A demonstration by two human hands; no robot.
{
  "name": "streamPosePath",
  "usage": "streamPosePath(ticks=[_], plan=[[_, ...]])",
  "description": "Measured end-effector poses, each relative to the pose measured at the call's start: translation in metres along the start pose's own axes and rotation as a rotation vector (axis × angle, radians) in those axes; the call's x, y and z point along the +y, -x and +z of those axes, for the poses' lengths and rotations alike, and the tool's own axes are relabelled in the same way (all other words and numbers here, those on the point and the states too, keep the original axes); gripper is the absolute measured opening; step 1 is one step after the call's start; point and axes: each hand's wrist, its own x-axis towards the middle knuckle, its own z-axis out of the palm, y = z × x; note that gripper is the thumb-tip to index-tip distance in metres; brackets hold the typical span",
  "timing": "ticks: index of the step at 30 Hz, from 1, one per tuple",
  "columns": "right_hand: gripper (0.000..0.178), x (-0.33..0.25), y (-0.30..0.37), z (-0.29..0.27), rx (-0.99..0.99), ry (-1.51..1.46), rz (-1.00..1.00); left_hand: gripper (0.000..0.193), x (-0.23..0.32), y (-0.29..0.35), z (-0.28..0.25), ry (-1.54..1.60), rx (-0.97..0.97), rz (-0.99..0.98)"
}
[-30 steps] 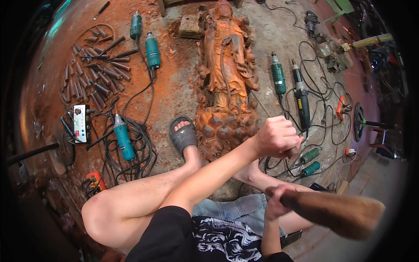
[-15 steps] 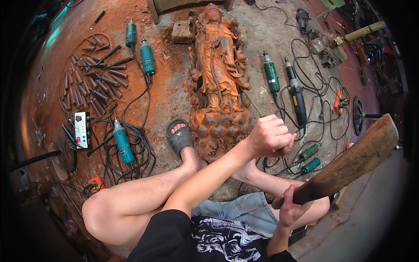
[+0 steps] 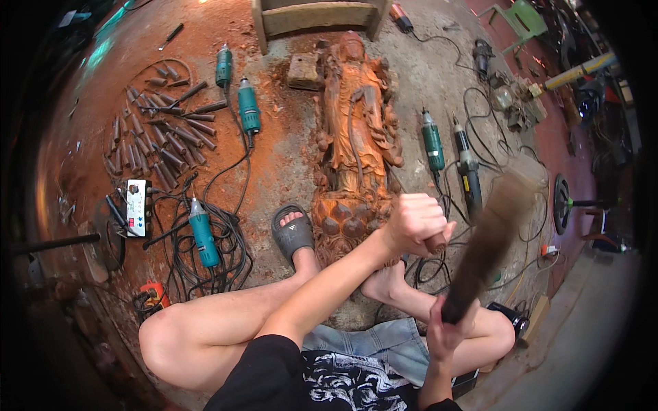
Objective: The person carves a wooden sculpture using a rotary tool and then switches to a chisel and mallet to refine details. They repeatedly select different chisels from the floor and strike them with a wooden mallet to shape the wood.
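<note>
A reddish-brown carved wooden statue (image 3: 356,137) of a robed standing figure lies on its back on the floor before me, its lotus-like base nearest. My left hand (image 3: 415,222) is closed above the right side of that base. In its fist is a carving chisel (image 3: 436,242), whose round wooden butt sticks out below the fingers; the fist covers most of the rest, and I cannot make out the cutting edge. Lower right, my right hand (image 3: 452,327) is wrapped round the narrow end of a wooden mallet (image 3: 483,250), a flat, club-like one, raised and blurred by motion.
Many wooden-handled chisels (image 3: 157,130) lie spread at the left. Teal rotary tools (image 3: 203,233) with tangled black cords sit on both sides, beside a white control box (image 3: 136,207). A wooden bench (image 3: 322,19) stands beyond the statue's head. My sandalled foot (image 3: 293,233) is beside the base.
The mallet has swung up and leftward, toward my left fist. The chisel's butt now shows below that fist. The whole view has shifted slightly, showing more of the far bench.
</note>
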Motion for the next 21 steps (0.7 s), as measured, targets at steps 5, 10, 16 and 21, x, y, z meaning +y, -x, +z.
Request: streamPosePath(ticks=[5, 10, 16, 21], plan=[[0.036, 0.004, 0.0, 0.005, 0.0, 0.139, -0.115, 0.033, 0.003, -0.007, 0.001, -0.026, 0.003, -0.03], [0.028, -0.06, -0.027, -0.03, 0.029, -0.023, 0.032, 0.033, -0.004, 0.003, 0.006, -0.049, 0.025, -0.066], [0.033, 0.016, -0.008, 0.005, -0.004, -0.079, -0.218, 0.034, -0.005, -0.007, 0.007, 0.011, 0.005, -0.011], [0.038, -0.008, 0.002, -0.006, -0.054, -0.114, 0.148, 0.024, -0.008, -0.013, -0.001, 0.084, -0.639, -0.157]])
